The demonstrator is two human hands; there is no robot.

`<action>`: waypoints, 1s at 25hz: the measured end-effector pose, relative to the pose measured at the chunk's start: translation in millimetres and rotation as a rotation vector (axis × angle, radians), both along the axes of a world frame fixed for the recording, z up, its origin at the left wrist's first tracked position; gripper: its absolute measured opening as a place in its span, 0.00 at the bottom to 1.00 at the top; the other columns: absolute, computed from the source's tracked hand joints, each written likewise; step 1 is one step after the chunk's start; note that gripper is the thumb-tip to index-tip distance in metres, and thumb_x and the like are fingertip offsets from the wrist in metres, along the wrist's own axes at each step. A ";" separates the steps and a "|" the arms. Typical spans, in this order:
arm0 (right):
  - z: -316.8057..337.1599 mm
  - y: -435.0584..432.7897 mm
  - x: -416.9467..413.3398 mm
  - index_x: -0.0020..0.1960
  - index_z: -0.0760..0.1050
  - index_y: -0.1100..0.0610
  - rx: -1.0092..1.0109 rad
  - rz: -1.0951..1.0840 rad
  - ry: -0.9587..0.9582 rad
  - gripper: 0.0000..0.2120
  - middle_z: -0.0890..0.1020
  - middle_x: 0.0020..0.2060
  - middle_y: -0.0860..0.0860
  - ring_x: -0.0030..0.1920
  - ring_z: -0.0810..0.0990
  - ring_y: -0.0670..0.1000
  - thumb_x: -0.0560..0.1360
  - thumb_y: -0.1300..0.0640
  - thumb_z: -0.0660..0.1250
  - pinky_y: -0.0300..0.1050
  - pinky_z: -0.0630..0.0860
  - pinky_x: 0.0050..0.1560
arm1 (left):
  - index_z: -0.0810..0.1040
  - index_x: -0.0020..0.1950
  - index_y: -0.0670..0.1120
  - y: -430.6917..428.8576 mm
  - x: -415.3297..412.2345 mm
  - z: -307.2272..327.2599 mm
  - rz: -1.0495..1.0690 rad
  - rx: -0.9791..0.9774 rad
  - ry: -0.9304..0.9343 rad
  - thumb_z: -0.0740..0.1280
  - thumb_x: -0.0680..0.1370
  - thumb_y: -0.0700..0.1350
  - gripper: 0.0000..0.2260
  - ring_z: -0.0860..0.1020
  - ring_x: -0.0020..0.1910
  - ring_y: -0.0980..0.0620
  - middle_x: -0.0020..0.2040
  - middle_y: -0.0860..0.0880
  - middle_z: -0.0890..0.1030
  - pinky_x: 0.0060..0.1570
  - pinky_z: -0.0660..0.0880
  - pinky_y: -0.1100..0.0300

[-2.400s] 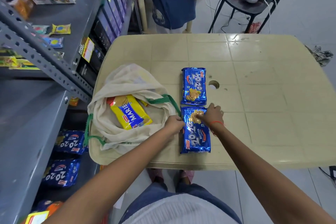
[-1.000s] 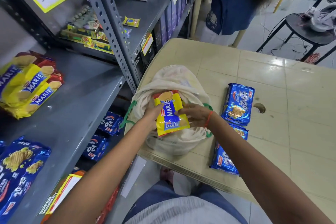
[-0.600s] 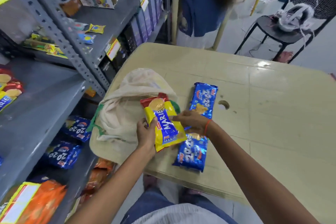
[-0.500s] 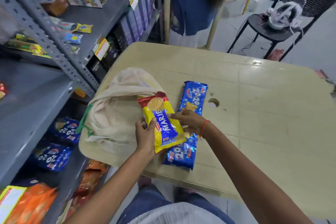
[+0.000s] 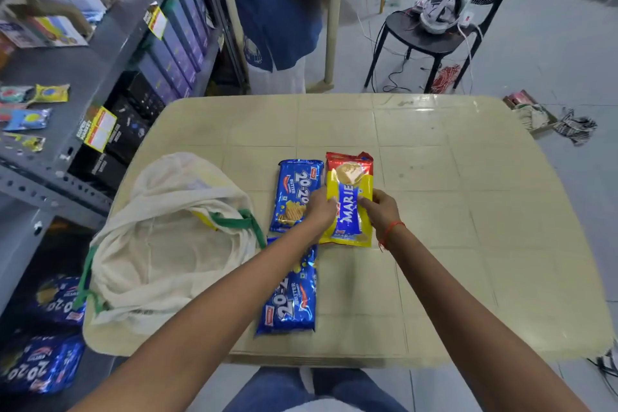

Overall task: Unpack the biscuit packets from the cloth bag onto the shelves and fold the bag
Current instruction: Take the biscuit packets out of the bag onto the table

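Three glossy foil packets lie on the tabletop (image 5: 434, 177): two blue ones (image 5: 296, 197) and the yellow Marie packet (image 5: 349, 201) on their right, pinched by left hand (image 5: 321, 211) and right hand (image 5: 381, 211). Unpacking is underway — next, probably reaching into the limp cloth bag (image 5: 160, 244), left.

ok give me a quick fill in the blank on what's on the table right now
1. Both hands, the left hand and the right hand, hold the yellow packet printed with the word ____.
2. The number of blue 20-20 packets lying on the table is ____.
3. The cloth bag has handles coloured ____.
4. The yellow packet lies to the ____ of the far blue packet.

Missing words: MARIE; two; green; right
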State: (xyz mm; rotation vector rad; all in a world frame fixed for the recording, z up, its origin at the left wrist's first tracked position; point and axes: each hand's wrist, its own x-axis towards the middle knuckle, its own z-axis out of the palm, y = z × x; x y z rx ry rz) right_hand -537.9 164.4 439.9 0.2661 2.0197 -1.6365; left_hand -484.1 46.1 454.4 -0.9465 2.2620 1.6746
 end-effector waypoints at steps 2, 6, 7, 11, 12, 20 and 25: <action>-2.4 4.5 -13.0 0.57 0.74 0.67 0.098 -0.004 0.019 0.12 0.81 0.55 0.65 0.47 0.79 0.56 0.75 0.62 0.65 0.49 0.76 0.49 | 0.67 0.69 0.43 8.8 -18.9 1.7 -0.062 0.014 -0.025 0.55 0.80 0.38 0.17 0.77 0.55 0.45 0.60 0.44 0.76 0.49 0.75 0.57; -10.0 5.3 -31.9 0.50 0.76 0.65 0.317 0.083 0.076 0.09 0.81 0.53 0.65 0.45 0.76 0.54 0.74 0.68 0.58 0.39 0.70 0.36 | 0.70 0.59 0.45 9.6 -37.0 3.5 -0.169 0.104 -0.075 0.56 0.79 0.34 0.12 0.74 0.37 0.52 0.40 0.49 0.75 0.31 0.71 0.69; -15.1 5.8 -34.2 0.47 0.75 0.63 0.367 0.105 0.082 0.08 0.81 0.53 0.66 0.46 0.77 0.55 0.73 0.68 0.57 0.39 0.71 0.38 | 0.70 0.60 0.45 7.4 -36.7 4.7 -0.193 0.135 -0.090 0.56 0.79 0.34 0.12 0.75 0.37 0.53 0.40 0.50 0.75 0.35 0.73 0.68; -6.8 -12.8 -22.2 0.62 0.69 0.64 0.589 0.142 0.164 0.15 0.76 0.61 0.65 0.59 0.75 0.65 0.76 0.63 0.57 0.52 0.72 0.56 | 0.71 0.65 0.41 -13.3 -22.3 0.2 -0.165 0.207 -0.046 0.60 0.78 0.37 0.16 0.77 0.54 0.48 0.59 0.43 0.78 0.57 0.74 0.55; 2.9 -26.6 -14.0 0.67 0.66 0.64 0.613 0.145 0.232 0.18 0.75 0.63 0.64 0.61 0.74 0.65 0.77 0.63 0.56 0.52 0.71 0.58 | 0.72 0.65 0.40 -21.8 -15.0 0.7 -0.117 0.192 -0.010 0.61 0.78 0.38 0.15 0.76 0.53 0.50 0.58 0.44 0.78 0.55 0.73 0.56; 33.3 -186.7 66.8 0.53 0.80 0.65 0.339 0.578 0.383 0.11 0.84 0.48 0.64 0.51 0.82 0.59 0.73 0.62 0.64 0.47 0.76 0.52 | 0.79 0.42 0.45 -158.3 96.7 -11.8 0.559 -0.100 0.011 0.65 0.71 0.49 0.08 0.82 0.43 0.41 0.42 0.42 0.84 0.44 0.78 0.56; 13.0 -252.2 130.8 0.52 0.77 0.67 0.503 1.063 0.359 0.15 0.80 0.52 0.67 0.54 0.79 0.61 0.74 0.58 0.58 0.49 0.72 0.52 | 0.74 0.63 0.42 -231.7 150.5 -17.8 0.279 -0.458 -0.099 0.60 0.76 0.39 0.16 0.74 0.63 0.41 0.63 0.40 0.77 0.59 0.71 0.52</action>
